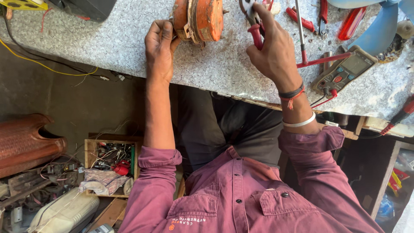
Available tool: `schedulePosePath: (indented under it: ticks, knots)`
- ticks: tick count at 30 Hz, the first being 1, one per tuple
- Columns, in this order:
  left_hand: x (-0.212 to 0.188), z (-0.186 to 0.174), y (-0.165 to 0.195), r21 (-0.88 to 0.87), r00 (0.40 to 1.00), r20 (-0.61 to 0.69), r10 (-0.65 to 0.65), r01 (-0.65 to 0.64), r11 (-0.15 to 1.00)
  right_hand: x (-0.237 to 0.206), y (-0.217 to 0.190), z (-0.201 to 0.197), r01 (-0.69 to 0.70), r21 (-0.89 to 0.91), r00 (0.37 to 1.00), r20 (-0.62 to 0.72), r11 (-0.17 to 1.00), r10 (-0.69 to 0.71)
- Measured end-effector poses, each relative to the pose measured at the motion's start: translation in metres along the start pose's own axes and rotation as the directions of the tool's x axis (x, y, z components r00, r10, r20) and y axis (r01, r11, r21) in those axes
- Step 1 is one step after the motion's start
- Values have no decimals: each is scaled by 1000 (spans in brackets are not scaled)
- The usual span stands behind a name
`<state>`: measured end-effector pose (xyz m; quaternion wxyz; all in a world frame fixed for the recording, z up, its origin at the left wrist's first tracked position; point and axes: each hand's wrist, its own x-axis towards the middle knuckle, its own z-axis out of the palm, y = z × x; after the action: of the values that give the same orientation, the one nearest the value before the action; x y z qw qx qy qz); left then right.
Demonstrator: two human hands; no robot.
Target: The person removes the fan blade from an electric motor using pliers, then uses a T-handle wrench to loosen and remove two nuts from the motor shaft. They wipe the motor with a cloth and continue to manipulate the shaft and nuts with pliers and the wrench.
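bench [129, 47]: speckled grey-white top, front edge worn and chipped
orange motor [199, 18]: on the bench near its far edge
multimeter [345, 70]: grey, lying flat at the right, red leads trailing off the front edge
red-handled tools [304, 19]: several lying beyond the multimeter
blue fan blade [379, 26]: at the far right
yellow wire [47, 67]: hanging off the left edge

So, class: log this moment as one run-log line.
left hand: steadies orange motor | right hand: grips red-handled pliers | bench: multimeter, blue fan blade
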<state>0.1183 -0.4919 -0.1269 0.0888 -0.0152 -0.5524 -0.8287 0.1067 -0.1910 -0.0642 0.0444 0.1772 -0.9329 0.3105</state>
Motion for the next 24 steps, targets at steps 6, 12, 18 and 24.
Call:
schedulePosePath:
  ticks: [6,12,18,24]
  knots:
    - [3,-1,-5,58,999,-27,26,-24,998,-3,-5,-3,103,-323,987,-84,941,-137]
    - [-2,3,-10,157,988,-111,107,-89,984,-5,11,-32,239,-174,950,-163,955,-268]
    - [-18,23,-6,366,950,-169,262,-186,912,-32,45,-88,124,-261,957,-225,957,-185]
    - [-22,73,-17,707,908,-177,380,-151,691,-35,61,-49,-150,-544,988,-48,825,148]
